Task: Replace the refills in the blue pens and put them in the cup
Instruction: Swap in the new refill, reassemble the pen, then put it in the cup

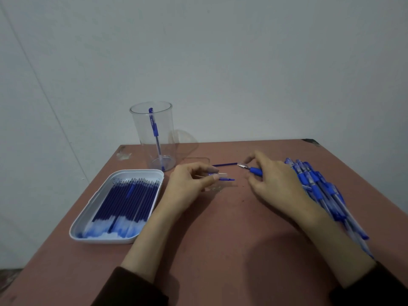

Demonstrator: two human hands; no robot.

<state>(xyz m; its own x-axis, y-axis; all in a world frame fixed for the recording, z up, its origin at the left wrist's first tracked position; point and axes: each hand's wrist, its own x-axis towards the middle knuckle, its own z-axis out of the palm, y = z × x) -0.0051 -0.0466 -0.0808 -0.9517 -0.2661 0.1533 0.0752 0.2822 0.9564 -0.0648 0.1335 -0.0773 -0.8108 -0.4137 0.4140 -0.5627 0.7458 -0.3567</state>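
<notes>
My left hand [189, 184] pinches a clear pen barrel with a blue clip [225, 179] just above the table. My right hand [271, 180] holds the blue grip section [255, 171] of a pen, and its fingertips pinch the metal tip end of a dark blue refill [225, 164] that points left. A clear cup [152, 138] stands at the back left with one blue pen [154, 131] in it. A white tray [92, 217] left of my left hand holds several blue refills [125, 202]. A pile of blue pens [324, 191] lies to the right, partly under my right forearm.
A clear lid [196, 161] lies flat on the reddish table [220, 239] beside the cup. The table's far edge meets a plain wall. A scrap of clear tape [124, 155] sits at the back left corner.
</notes>
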